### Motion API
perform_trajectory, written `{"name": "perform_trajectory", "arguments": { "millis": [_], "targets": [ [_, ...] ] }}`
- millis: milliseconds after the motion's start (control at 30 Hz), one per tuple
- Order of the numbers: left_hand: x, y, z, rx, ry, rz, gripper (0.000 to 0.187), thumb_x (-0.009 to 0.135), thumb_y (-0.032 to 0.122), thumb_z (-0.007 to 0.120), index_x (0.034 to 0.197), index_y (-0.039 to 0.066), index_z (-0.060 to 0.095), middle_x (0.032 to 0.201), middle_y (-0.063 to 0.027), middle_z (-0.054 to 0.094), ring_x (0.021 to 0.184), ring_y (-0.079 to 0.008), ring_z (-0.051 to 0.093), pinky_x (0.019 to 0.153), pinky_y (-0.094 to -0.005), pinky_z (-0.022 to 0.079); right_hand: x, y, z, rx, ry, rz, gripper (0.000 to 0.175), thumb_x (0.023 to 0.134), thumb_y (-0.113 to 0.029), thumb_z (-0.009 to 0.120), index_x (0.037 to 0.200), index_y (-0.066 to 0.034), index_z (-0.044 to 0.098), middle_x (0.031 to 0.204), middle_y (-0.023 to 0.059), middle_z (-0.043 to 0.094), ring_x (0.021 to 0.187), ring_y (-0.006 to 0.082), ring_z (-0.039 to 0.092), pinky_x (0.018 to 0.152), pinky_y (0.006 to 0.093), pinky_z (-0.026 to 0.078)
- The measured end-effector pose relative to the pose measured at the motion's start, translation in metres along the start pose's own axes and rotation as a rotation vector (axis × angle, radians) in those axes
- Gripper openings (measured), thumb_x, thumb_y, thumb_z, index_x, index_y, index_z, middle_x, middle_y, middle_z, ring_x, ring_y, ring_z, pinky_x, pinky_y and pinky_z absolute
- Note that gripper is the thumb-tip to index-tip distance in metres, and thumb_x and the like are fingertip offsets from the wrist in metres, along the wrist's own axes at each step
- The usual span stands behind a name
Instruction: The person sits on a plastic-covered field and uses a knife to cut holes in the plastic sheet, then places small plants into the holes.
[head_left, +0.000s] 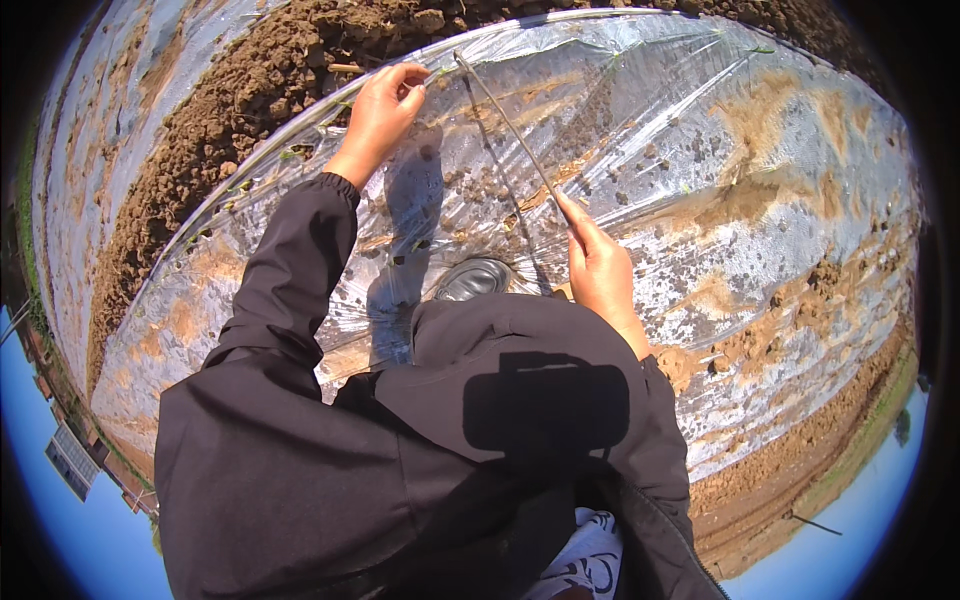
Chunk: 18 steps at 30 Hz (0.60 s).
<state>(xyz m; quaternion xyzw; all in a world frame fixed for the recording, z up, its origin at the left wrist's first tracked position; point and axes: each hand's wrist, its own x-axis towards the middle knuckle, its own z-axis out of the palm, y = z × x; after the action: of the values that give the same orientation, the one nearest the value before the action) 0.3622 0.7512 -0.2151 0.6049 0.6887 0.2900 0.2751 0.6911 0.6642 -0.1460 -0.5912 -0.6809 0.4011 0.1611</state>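
Clear plastic mulch film (667, 157) covers the soil before me, with small clods on and under it. My right hand (600, 262) is closed around a long thin rod (510, 124), whose far end reaches the film near its upper edge. My left hand (386, 105) is held over that edge, left of the rod's tip, its fingers curled with the thumb near the index finger. A thin green leaf or shoot shows by the fingertips; whether they pinch it I cannot tell. Small green shoots (296, 152) poke through along the film's edge.
A strip of bare, clumpy brown soil (225, 105) runs past the film's far edge, with another film-covered bed (112, 97) beyond it. My dark shoe (474, 279) stands on the film below my hands. A dirt track (765, 517) lies at the lower right.
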Motion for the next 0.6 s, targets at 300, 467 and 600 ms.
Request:
{"name": "perform_trajectory", "arguments": {
  "millis": [300,467,600],
  "targets": [
    [0.014,-0.026,0.016,0.065,-0.021,0.113,0.027,0.092,0.009,0.063,0.118,0.007,0.068,0.106,-0.0061,0.065,0.092,-0.0163,0.062,0.083,-0.0297,0.051,-0.033,-0.026,-0.007,0.021,-0.158,0.269,0.046,0.096,0.000,0.059,0.137,-0.0197,0.063,0.111,0.0187,0.073,0.094,0.0220,0.074,0.079,0.0324,0.055],
    [0.022,-0.018,0.011,0.148,-0.067,0.268,0.034,0.085,0.009,0.062,0.117,0.014,0.068,0.103,-0.0090,0.064,0.103,-0.0286,0.061,0.092,-0.0402,0.050,-0.047,-0.023,0.000,0.117,-0.131,0.220,0.045,0.095,0.001,0.057,0.137,-0.0147,0.062,0.104,0.0189,0.068,0.095,0.0225,0.067,0.082,0.0310,0.051],
    [0.033,-0.011,0.008,0.230,-0.186,0.359,0.033,0.083,0.008,0.061,0.114,0.017,0.071,0.100,-0.0077,0.062,0.103,-0.0305,0.058,0.093,-0.0419,0.048,-0.047,-0.024,0.000,0.157,-0.184,0.235,0.044,0.095,0.001,0.057,0.137,-0.0127,0.062,0.109,0.0202,0.066,0.102,0.0243,0.064,0.087,0.0315,0.050]
  ]
}}
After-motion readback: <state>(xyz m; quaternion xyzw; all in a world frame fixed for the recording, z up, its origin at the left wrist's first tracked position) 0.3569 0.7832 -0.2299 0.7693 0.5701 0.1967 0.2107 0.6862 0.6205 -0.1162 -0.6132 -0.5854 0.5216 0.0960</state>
